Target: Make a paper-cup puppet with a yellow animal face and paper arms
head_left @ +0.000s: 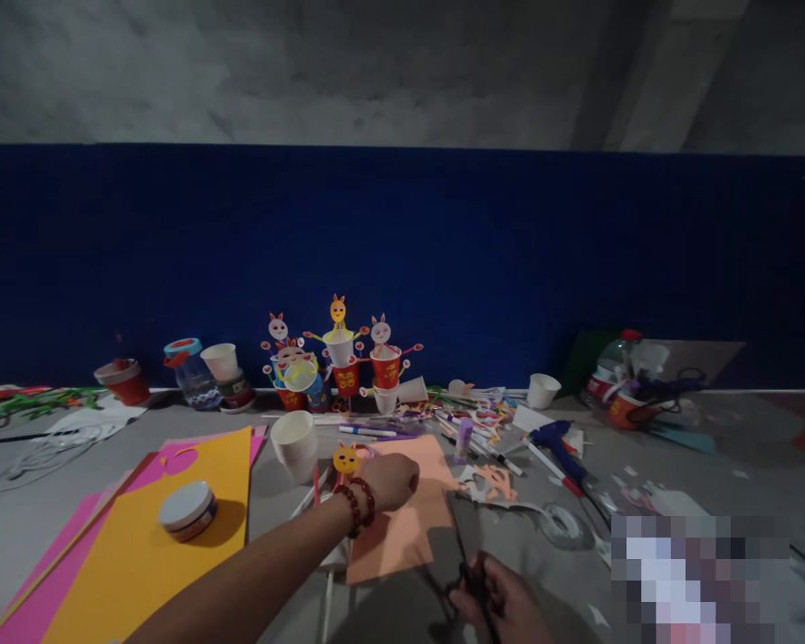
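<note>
My left hand (393, 481), with a red bead bracelet (363, 503) at the wrist, is closed above the peach-orange paper (402, 546). Its fingers are curled away from view, so what they hold, if anything, is hidden. Just left of this hand is a yellow rabbit-face cutout (346, 458). Near the front edge of the view, my right hand (500, 599) is wrapped around dark scissors (466, 555). The scissor blades point up and away, beside the right edge of the peach-orange paper.
Stacked white paper cups (295, 443) stand left of the paper. A white-lidded jar (188, 510) rests on yellow paper (140, 555). Decorated rabbit cups (346, 376) line the back. To the right are markers (500, 456), a glue stick (464, 438), a blue glue gun (560, 447) and tape (560, 523).
</note>
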